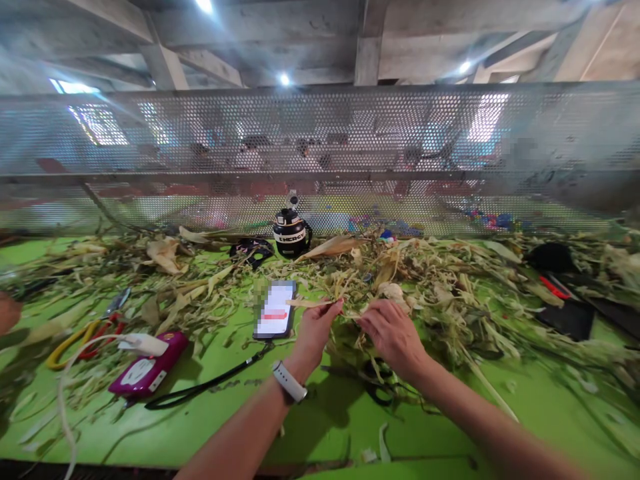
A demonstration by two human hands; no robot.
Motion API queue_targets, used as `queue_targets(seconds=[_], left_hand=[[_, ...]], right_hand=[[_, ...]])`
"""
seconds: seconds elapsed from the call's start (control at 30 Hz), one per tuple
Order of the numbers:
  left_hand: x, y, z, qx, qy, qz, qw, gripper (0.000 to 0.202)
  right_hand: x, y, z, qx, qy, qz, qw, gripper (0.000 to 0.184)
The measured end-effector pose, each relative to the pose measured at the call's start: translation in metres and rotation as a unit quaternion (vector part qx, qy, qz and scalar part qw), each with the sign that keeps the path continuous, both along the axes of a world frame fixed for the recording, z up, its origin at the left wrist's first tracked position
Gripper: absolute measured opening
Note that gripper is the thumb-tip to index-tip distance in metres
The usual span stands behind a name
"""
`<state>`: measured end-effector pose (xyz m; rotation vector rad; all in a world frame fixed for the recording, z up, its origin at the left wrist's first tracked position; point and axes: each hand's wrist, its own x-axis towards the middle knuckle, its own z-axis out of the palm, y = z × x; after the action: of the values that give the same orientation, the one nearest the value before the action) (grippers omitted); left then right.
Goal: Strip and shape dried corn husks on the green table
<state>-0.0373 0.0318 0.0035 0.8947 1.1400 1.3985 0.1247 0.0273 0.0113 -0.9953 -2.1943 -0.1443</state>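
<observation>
My left hand is closed in a pinch on a pale strip of dried husk, which sticks out leftward over the phone. Close beside it, my right hand has its fingers bent together at the strip's other side; what they pinch is too small to make out. A round pale bundle sits just behind the right fingers. Under my hands lie black-handled scissors, partly covered by shreds. A phone with a lit screen and a black wrist strap lies left of my left hand.
Piles of husk shreds spread over the green table. A purple power bank with a white cable, red-and-yellow-handled scissors and a black jug stand or lie around. A perforated metal screen crosses the back. Another person's hand shows at far left.
</observation>
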Motion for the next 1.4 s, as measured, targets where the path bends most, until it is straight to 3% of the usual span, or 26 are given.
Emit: queue_targets(seconds=[0.13,0.2,0.27,0.37,0.5,0.57,0.73,0.93,1.07,1.4], left_hand=[[0.001,-0.006,0.004,0.010,0.004,-0.141,0.990,0.023],[0.002,-0.009,0.005,0.010,0.007,-0.210,0.978,0.021],[0.002,-0.011,0.005,0.013,0.020,-0.242,0.970,0.019],[0.002,-0.011,0.005,0.025,0.040,-0.226,0.973,0.019],[0.002,-0.011,0.007,0.011,0.013,-0.133,0.991,0.046],[0.002,-0.012,0.009,0.016,-0.008,-0.116,0.993,0.052],[0.002,-0.015,0.014,0.032,-0.029,-0.105,0.994,0.052],[0.001,-0.015,0.013,0.053,-0.038,-0.124,0.990,0.023],[0.001,-0.012,0.011,0.042,-0.051,-0.151,0.986,0.029],[0.002,-0.010,0.009,0.026,-0.010,-0.146,0.989,0.039]], right_hand=[[0.010,0.007,0.008,0.079,0.010,0.010,0.997,0.014],[0.012,0.009,0.010,0.085,-0.008,0.030,0.996,0.015],[0.012,0.009,0.009,0.074,-0.026,0.033,0.996,0.019],[0.009,0.008,0.004,0.049,-0.024,0.009,0.998,0.026],[0.006,0.007,-0.002,-0.002,0.001,-0.023,1.000,0.031],[0.007,0.008,-0.002,-0.024,0.032,-0.024,0.999,0.031],[0.009,0.007,-0.001,-0.097,0.075,-0.019,0.992,0.030],[0.011,0.006,0.005,-0.178,0.087,-0.007,0.980,0.029],[0.012,0.006,0.008,-0.205,0.106,0.001,0.973,0.029],[0.011,0.008,0.005,-0.240,0.112,-0.022,0.964,0.026]])
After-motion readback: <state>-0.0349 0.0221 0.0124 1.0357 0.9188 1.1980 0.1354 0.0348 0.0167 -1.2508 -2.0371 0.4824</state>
